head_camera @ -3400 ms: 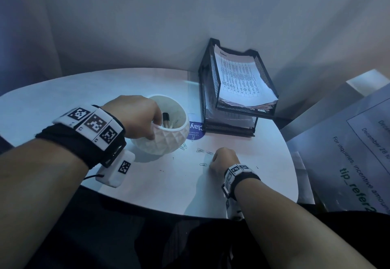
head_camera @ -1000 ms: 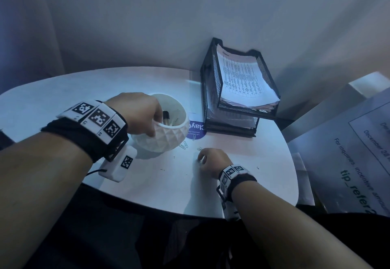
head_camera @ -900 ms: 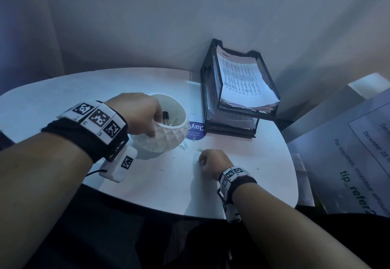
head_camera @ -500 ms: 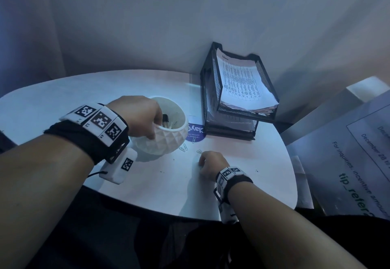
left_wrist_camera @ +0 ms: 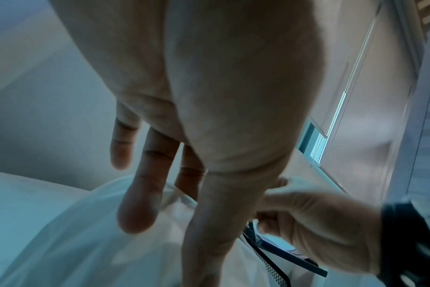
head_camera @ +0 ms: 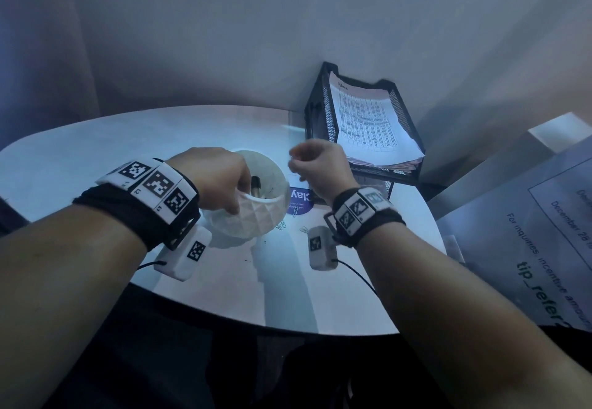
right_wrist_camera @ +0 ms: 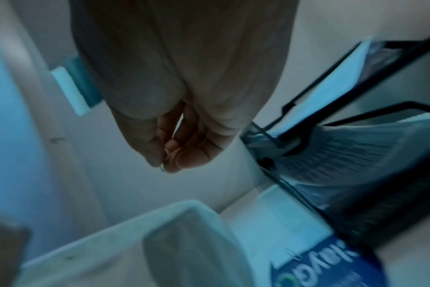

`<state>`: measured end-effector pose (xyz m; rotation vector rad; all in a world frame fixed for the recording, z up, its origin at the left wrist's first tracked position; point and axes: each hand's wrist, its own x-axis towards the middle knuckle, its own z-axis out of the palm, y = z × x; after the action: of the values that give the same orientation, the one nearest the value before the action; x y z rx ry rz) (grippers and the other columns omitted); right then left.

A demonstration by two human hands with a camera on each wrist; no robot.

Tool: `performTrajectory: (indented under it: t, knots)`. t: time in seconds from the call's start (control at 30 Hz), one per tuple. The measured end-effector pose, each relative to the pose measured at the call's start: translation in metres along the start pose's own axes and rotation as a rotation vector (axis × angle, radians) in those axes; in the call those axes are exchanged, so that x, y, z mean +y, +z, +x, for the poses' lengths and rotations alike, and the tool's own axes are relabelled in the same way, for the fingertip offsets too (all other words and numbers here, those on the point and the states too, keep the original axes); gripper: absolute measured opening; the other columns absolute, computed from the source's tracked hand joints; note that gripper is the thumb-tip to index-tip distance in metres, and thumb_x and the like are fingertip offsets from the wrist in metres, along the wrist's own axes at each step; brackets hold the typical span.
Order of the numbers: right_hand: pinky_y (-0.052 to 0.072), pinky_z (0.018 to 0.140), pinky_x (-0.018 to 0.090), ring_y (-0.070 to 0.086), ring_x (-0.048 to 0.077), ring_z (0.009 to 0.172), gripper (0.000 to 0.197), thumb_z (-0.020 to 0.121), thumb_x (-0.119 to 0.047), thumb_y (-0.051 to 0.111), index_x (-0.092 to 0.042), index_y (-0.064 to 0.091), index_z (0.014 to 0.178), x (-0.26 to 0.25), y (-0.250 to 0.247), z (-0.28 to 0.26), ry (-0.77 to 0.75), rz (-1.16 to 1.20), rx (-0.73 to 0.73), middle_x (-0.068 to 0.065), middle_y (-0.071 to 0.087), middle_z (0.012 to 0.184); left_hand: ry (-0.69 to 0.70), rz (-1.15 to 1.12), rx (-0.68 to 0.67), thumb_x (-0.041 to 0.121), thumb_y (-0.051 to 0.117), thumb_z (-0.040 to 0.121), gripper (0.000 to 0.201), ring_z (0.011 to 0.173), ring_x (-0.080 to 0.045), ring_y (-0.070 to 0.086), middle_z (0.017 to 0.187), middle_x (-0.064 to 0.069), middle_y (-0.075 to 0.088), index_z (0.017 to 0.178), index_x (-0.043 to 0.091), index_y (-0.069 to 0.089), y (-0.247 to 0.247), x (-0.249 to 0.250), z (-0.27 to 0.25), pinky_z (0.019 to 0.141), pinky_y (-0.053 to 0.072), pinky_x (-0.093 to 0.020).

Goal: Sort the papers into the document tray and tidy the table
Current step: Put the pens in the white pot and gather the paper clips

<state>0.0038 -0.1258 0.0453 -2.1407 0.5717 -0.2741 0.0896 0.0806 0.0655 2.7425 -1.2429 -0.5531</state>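
A white faceted bowl (head_camera: 256, 216) stands mid-table, and my left hand (head_camera: 238, 205) grips its near-left rim, thumb inside (left_wrist_camera: 209, 233) and fingers outside. My right hand (head_camera: 293, 160) hovers just right of the bowl's rim. Its fingertips pinch a small metal paper clip (right_wrist_camera: 162, 167). Two loose paper clips (head_camera: 282, 224) (head_camera: 303, 229) lie on the table in front of the bowl. The black mesh document tray (head_camera: 315, 113) stands at the back right, with a stack of printed papers (head_camera: 368, 123) on its top tier.
A round blue sticker (head_camera: 299, 202) lies between bowl and tray. A dark pen (head_camera: 255, 182) stands in the bowl. The white table (head_camera: 96, 152) ends close to my body; walls close the back corner. A large printed sheet (head_camera: 544, 232) stands off the table's right side.
My right hand has lifted off the table, where it was picking at paper clips, and moved up and back beside the bowl's rim. The left hand keeps its hold on the bowl.
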Motion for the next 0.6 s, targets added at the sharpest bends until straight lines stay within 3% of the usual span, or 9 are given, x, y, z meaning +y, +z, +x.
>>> performTrajectory:
  t: [0.1,0.2,0.3,0.37,0.5,0.6]
  knots:
    - [0.064,0.075,0.026,0.076,0.014,0.078,0.018,0.085,-0.014,0.084,-0.012,0.08,0.102,-0.023,0.007,0.004,-0.087,-0.066,-0.134,0.001,0.08,0.09,0.006,-0.002,-0.004,0.043,0.084,0.078,0.034,0.091,-0.016,0.058,0.085,0.017,0.054,0.11,0.043,0.073,0.0,0.001,0.0,0.07,0.043,-0.03]
    - [0.063,0.083,0.029,0.074,0.006,0.081,0.013,0.089,-0.025,0.08,-0.017,0.083,0.098,-0.009,0.013,0.006,-0.123,-0.131,-0.026,-0.006,0.08,0.09,0.008,-0.01,-0.001,0.042,0.084,0.078,0.033,0.091,-0.016,0.058,0.083,0.019,0.052,0.109,0.042,0.073,-0.001,-0.001,0.0,0.071,0.043,-0.031]
    - [0.062,0.087,0.039,0.074,0.012,0.086,0.011,0.092,-0.024,0.073,-0.018,0.081,0.094,0.039,0.015,0.006,0.041,-0.187,0.11,-0.006,0.079,0.089,0.005,-0.001,0.01,0.042,0.084,0.077,0.033,0.09,-0.017,0.057,0.082,0.017,0.051,0.109,0.041,0.074,-0.001,-0.004,-0.001,0.07,0.042,-0.03]
    - [0.061,0.091,0.04,0.073,0.015,0.091,0.009,0.092,-0.02,0.071,-0.018,0.08,0.095,0.076,0.015,0.0,0.178,-0.308,0.053,-0.004,0.079,0.093,0.001,0.003,0.013,0.041,0.084,0.078,0.033,0.091,-0.018,0.057,0.086,0.015,0.054,0.109,0.041,0.074,-0.002,-0.006,-0.001,0.07,0.042,-0.03]
    - [0.055,0.098,0.034,0.068,0.02,0.107,0.022,0.087,-0.02,0.077,-0.02,0.078,0.109,0.127,0.022,-0.021,0.308,-0.501,-0.12,-0.001,0.075,0.11,-0.011,-0.008,0.014,0.041,0.084,0.078,0.029,0.09,-0.017,0.058,0.085,0.015,0.055,0.105,0.042,0.073,-0.004,-0.006,-0.001,0.067,0.041,-0.03]
    - [0.048,0.089,0.024,0.066,0.022,0.106,0.019,0.092,-0.022,0.069,-0.02,0.076,0.109,0.139,0.033,-0.029,0.309,-0.521,-0.136,0.001,0.073,0.109,-0.018,-0.017,0.014,0.04,0.084,0.078,0.028,0.09,-0.017,0.058,0.086,0.016,0.055,0.103,0.043,0.072,-0.003,-0.006,0.0,0.065,0.04,-0.03]
